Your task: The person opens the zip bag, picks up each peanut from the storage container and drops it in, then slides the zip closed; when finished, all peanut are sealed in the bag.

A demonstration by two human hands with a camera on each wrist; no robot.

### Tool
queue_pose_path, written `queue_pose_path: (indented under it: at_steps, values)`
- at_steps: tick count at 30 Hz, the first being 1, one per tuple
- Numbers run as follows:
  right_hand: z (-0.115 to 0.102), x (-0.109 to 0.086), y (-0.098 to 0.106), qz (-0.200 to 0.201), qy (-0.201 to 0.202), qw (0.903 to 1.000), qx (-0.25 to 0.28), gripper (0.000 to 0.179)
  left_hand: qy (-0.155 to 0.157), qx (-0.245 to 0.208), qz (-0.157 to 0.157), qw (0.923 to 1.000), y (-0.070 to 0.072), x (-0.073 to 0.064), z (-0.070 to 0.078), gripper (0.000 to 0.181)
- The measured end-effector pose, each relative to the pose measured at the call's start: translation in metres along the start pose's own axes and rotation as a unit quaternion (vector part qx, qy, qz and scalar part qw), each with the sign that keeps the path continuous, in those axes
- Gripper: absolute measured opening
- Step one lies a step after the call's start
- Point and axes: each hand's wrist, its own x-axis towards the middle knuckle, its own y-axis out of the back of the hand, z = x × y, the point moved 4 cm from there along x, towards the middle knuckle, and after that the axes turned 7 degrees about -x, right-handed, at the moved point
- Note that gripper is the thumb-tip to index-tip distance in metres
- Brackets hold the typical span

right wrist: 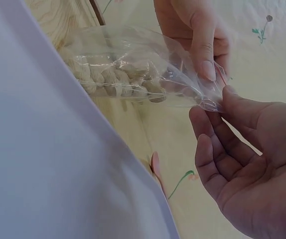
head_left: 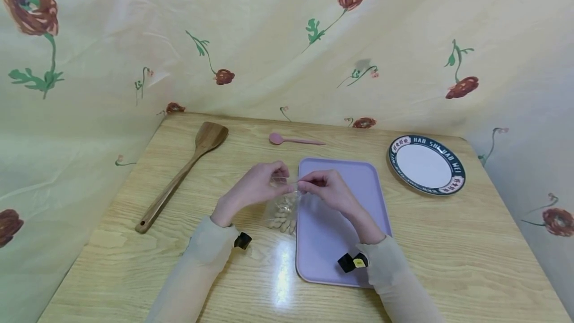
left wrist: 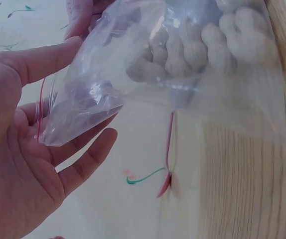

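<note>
A clear zip bag [head_left: 282,211] with several peanuts in their shells [left wrist: 193,47] hangs between both hands, beside the left edge of the lilac tray. Its red zip line runs along the top, by the fingers in both wrist views. My left hand [head_left: 261,183] grips the bag's top at the left, thumb on the near side and fingers behind. With thumb and forefinger, my right hand [head_left: 329,189] pinches the right top corner, over the tray. The peanuts lie in the lower part of the bag [right wrist: 118,79].
The lilac tray [head_left: 323,258] lies under the right hand and forearm. A wooden spatula [head_left: 184,171] lies at the left, a pink spoon [head_left: 296,140] at the back. Right of the tray is a white plate with a dark lettered rim [head_left: 426,165]. Flowered cloth [head_left: 269,54] stands behind the table.
</note>
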Motion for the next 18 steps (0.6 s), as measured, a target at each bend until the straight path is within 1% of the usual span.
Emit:
queue_pose_path:
  at_steps: [5,8,11,14,18]
  values:
    - [0.0006,-0.0001,-0.0001,-0.003,-0.01,0.9997,0.021,0.014,0.004,-0.065,0.017,0.9977,-0.0001,0.0007,0.0008,0.019]
    - [-0.0007,-0.0002,-0.001,-0.007,-0.013,0.9993,0.033,0.015,0.012,-0.109,0.013,0.9939,-0.001,0.0013,0.0015,0.014]
    - [-0.0027,-0.0006,-0.0018,-0.014,-0.015,0.9988,0.045,0.016,0.012,-0.143,0.002,0.9897,-0.0026,0.0026,0.0023,0.011]
    - [-0.0038,-0.0012,-0.0017,-0.019,-0.023,0.9983,0.049,0.016,0.011,-0.158,-0.005,0.9873,-0.0035,0.0034,0.0021,0.009]
    - [-0.0034,-0.0016,-0.0007,-0.015,-0.035,0.9981,0.048,0.014,0.021,-0.161,-0.001,0.9868,-0.0035,0.0036,0.0007,0.008]
